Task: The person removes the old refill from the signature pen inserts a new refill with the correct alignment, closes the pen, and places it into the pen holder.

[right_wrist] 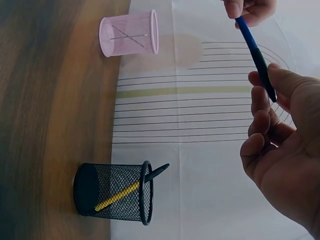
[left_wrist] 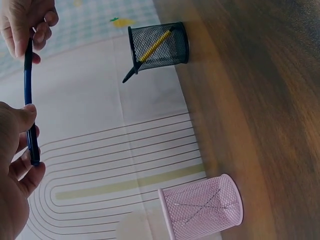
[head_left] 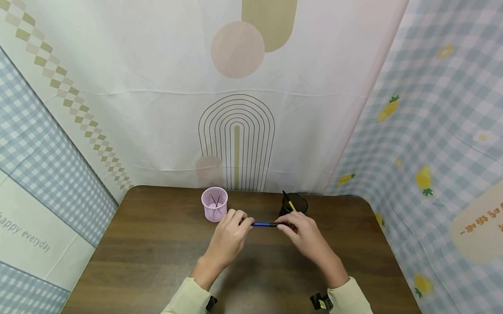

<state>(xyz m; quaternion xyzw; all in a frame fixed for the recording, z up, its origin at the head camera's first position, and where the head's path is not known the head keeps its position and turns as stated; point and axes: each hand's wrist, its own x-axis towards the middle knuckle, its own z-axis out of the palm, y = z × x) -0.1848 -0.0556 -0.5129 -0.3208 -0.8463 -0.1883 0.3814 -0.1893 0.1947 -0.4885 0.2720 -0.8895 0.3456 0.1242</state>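
Note:
A blue pen [head_left: 264,224] with a dark grip end is held level between both hands above the table. My left hand [head_left: 230,235] pinches its left end, and my right hand [head_left: 304,235] pinches the dark end between thumb and fingers. Behind the left hand stands a pink mesh pen holder [head_left: 214,204] with crossed dark lines showing through its mesh. Beyond the right hand is a black mesh pen holder [right_wrist: 114,192]. A yellow and black pen [right_wrist: 118,195] leans inside it, its dark tip poking out over the rim.
Both holders stand near the back edge of the brown wooden table [head_left: 155,246]. A white patterned cloth [head_left: 160,125] hangs behind the table. Blue checked cloth [head_left: 443,114] hangs along the right side, and another checked cloth [head_left: 38,119] along the left.

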